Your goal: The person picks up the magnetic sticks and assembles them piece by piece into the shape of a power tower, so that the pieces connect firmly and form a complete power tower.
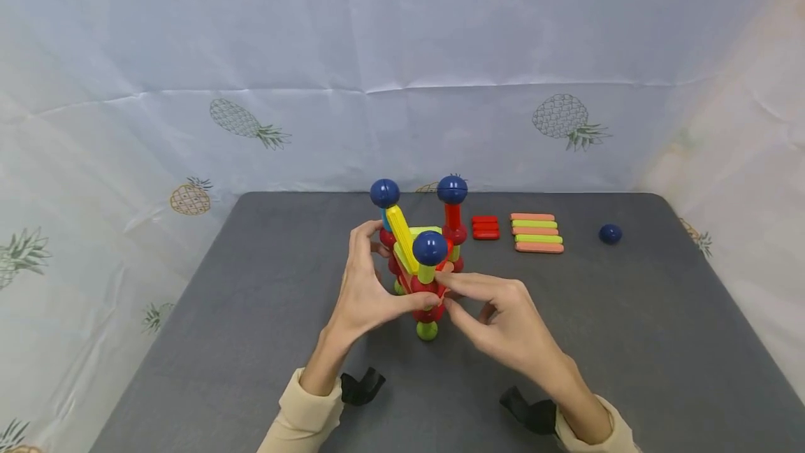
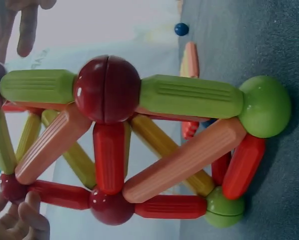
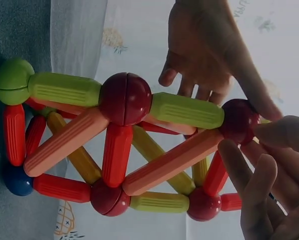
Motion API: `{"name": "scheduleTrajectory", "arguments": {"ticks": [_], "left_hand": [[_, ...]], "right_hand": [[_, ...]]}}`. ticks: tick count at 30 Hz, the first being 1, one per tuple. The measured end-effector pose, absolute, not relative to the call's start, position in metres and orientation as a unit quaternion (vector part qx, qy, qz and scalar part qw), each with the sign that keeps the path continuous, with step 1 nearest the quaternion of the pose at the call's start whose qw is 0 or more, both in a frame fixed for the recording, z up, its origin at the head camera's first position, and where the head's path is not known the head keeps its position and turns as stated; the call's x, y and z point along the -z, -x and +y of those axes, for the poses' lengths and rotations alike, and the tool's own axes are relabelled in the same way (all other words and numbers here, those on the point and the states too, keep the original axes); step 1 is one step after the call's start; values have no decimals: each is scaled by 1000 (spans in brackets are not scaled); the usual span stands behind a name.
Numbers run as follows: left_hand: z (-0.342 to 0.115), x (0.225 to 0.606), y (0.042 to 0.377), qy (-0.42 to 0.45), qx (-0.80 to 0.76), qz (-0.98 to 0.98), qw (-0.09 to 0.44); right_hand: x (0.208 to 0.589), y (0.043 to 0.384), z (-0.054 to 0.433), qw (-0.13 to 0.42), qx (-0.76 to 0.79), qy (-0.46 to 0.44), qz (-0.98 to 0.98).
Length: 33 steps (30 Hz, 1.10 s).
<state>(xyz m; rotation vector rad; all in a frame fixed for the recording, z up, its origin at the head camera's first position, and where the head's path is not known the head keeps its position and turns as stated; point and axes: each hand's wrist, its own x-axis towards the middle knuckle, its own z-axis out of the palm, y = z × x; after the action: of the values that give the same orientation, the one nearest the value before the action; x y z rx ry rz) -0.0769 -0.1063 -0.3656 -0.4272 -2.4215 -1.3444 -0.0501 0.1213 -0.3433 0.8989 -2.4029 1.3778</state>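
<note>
A tower of magnetic balls and sticks (image 1: 430, 292) stands upright on the table, with red balls at its joints, a green ball (image 1: 427, 331) at its foot and blue balls on top. My left hand (image 1: 361, 303) grips its upper part, thumb against the front red ball and fingers at the back left side. A yellow stick (image 1: 402, 236) slants between these. My right hand (image 1: 512, 320) pinches an orange stick by the upper red ball (image 3: 239, 121) with thumb and index finger; the fingers partly hide the stick. Green sticks (image 3: 187, 110) form the tower's uprights.
Behind and right of the tower lie several red sticks (image 1: 486, 227) and a row of orange and green sticks (image 1: 537, 232). A loose blue ball (image 1: 610, 233) sits farther right. A pineapple-print sheet (image 1: 402, 131) hangs behind the dark table (image 1: 264, 369).
</note>
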Motion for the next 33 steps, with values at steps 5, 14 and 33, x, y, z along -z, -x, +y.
{"name": "scheduleTrajectory", "arguments": {"ticks": [5, 14, 33], "left_hand": [[-116, 363, 80, 170, 473, -851, 152], [-129, 365, 91, 228, 536, -809, 80], [-126, 371, 90, 213, 506, -827, 121]], "right_hand": [[346, 58, 128, 118, -464, -330, -814], [376, 128, 200, 206, -330, -160, -907], [435, 171, 238, 42, -176, -101, -978]]}}
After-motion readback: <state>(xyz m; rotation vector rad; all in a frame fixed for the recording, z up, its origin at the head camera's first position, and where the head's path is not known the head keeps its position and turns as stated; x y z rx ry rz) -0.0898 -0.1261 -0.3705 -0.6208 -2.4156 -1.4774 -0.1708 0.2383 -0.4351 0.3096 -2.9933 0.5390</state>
